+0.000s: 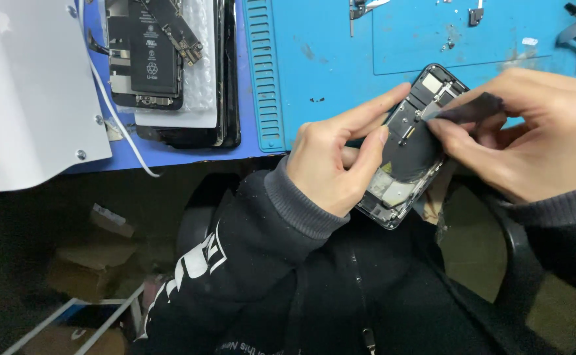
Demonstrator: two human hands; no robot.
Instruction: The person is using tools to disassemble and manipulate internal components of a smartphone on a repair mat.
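The opened phone housing (411,148) lies tilted at the near edge of the blue work mat (340,59), its lower end overhanging the edge above the person's lap. Its interior faces up: a dark round coil area in the middle, pale metal parts at the upper and lower ends.

The left hand (337,161) grips the housing from its left side. The index finger lies stretched along the upper left rim, and the thumb presses onto the dark inner area. The hand is clamped on the housing.

The right hand (531,131) comes in from the right. Its fingers are pinched together on a thin dark strip (465,110), whose pointed end touches the upper part of the housing interior.

At the upper left of the mat area, a stack of disassembled phones (169,66) lies on a darker blue surface. The top unit shows a black rectangular battery (151,52) bearing white printed text and a round white recycling symbol on its label. A white padded sheet (202,85) sits under part of the stack. A white cable (120,125) runs past the stack's left side.

A white panel (25,92) with screws covers the far left. Small metal parts (360,10) lie at the mat's far edge. Below the bench, cardboard packages (91,256) sit in shadow.
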